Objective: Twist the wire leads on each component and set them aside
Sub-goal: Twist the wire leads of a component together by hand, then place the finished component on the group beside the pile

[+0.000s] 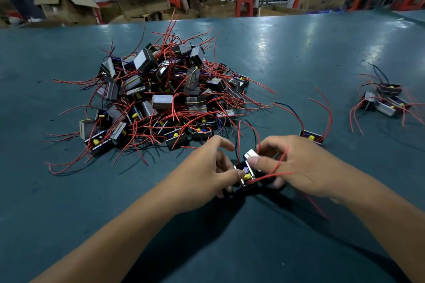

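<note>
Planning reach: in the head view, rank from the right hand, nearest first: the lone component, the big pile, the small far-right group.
1. Lone black boxy component with red leads, just beyond the right hand.
2. Big pile of red-wired components, left.
3. Small group, far right.

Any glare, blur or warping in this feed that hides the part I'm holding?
Head view: overhead lights glare on the table far beyond the hands; wide-angle warping bows its far edge; the background is soft; the held component is fairly sharp, with shadow beneath it.

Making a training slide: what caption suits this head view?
Both hands, left hand and right hand, hold one component by its red leads, between the big pile and a small group.
</note>
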{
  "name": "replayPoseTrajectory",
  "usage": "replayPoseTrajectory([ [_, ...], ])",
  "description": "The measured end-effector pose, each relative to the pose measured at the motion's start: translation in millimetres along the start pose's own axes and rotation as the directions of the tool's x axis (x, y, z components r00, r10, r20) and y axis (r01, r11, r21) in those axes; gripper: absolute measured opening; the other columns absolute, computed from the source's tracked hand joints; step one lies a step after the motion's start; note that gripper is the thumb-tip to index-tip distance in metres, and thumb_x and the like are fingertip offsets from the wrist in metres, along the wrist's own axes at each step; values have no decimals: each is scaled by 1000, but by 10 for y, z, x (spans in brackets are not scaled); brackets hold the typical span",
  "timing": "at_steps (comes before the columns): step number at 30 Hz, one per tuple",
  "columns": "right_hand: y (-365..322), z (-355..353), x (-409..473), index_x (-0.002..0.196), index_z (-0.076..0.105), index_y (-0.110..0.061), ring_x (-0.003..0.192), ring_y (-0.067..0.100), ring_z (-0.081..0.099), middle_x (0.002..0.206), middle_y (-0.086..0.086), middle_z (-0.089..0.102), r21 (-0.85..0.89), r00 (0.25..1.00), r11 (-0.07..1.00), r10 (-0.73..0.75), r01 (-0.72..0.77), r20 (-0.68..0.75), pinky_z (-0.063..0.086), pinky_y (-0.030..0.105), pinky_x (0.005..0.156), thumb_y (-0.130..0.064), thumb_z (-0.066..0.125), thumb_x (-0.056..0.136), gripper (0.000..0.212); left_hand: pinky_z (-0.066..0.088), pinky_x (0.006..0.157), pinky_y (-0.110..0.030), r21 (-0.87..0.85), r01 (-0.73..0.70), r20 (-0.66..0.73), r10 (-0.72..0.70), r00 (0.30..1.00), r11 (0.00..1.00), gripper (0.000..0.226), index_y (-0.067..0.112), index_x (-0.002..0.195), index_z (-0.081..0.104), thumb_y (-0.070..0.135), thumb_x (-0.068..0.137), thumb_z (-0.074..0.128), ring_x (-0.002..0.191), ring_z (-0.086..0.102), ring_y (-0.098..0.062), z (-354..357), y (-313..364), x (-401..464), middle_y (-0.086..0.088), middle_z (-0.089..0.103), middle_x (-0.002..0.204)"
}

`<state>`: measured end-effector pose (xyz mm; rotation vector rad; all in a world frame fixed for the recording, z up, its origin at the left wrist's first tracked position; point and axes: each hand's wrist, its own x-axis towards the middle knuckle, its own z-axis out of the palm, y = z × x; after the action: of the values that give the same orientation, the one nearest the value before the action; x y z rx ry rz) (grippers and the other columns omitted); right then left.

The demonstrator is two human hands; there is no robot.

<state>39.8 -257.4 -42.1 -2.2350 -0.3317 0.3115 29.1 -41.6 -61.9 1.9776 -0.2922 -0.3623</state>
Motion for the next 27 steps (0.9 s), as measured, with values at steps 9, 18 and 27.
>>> replayPoseTrajectory([
  [9,40,83,-2,89,60,-34,59,-2,57,74,-18,67,-139,992,983,-123,118,-29,48,18,57,-45,83,69,33,54,53,-27,-300,11,49,4,999,954,18,-2,110,59,3,94,65,58,64,-20,72,46,28,-9,64,68],
  [18,-118,-504,-196,91,70,-17,63,13,67,78,5,73,138,967,977,-127,160,-222,55,27,61,-8,83,76,22,56,64,-28,-543,-102,12,130,991,834,39,5,126,56,9,90,71,78,65,-22,93,93,40,-10,67,89],
  [27,391,-1788,-57,97,67,-9,47,11,63,72,10,69,-55,714,981,95,-185,-694,49,18,46,-1,78,80,22,52,57,-28,-395,-95,-86,67,994,914,16,5,114,62,4,98,59,70,61,-19,109,15,107,-6,65,79],
])
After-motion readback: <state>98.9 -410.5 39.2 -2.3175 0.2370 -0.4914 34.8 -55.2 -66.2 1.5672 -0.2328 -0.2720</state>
